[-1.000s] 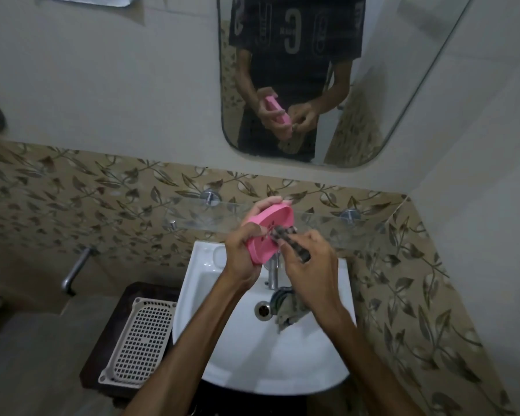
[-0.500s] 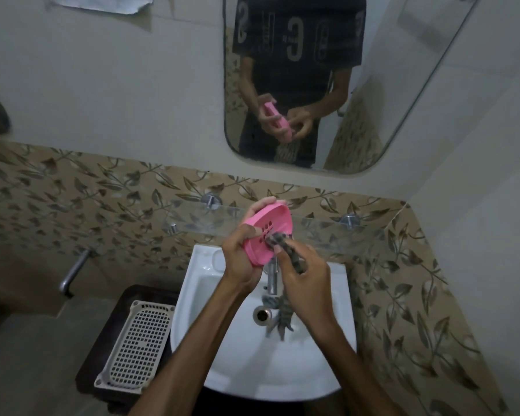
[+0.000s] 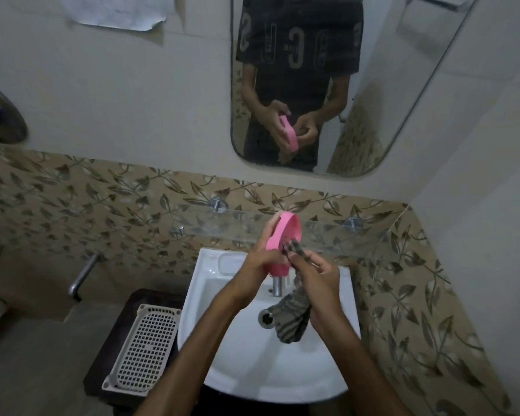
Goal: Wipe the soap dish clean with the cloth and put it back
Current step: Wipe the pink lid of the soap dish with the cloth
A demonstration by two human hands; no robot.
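A pink oval soap dish [image 3: 282,235] is held on edge above the white sink [image 3: 222,349], its hollow side turned to the right. My left hand [image 3: 257,261] grips it from the left and below. My right hand [image 3: 318,283] holds a grey striped cloth [image 3: 293,319]; one end of it is pressed into the dish's lower inside, the rest hangs down over the basin. The dish's lower end is hidden by my fingers.
A glass shelf [image 3: 327,232] runs along the leaf-patterned tiles just behind the dish. A chrome tap [image 3: 277,286] and the drain [image 3: 266,318] lie under my hands. A white perforated tray [image 3: 144,349] rests on a dark stand to the left. The mirror [image 3: 312,85] hangs above.
The dish has turned more upright and edge-on. My right hand has slid down the dish with the cloth, and more cloth now hangs over the basin.
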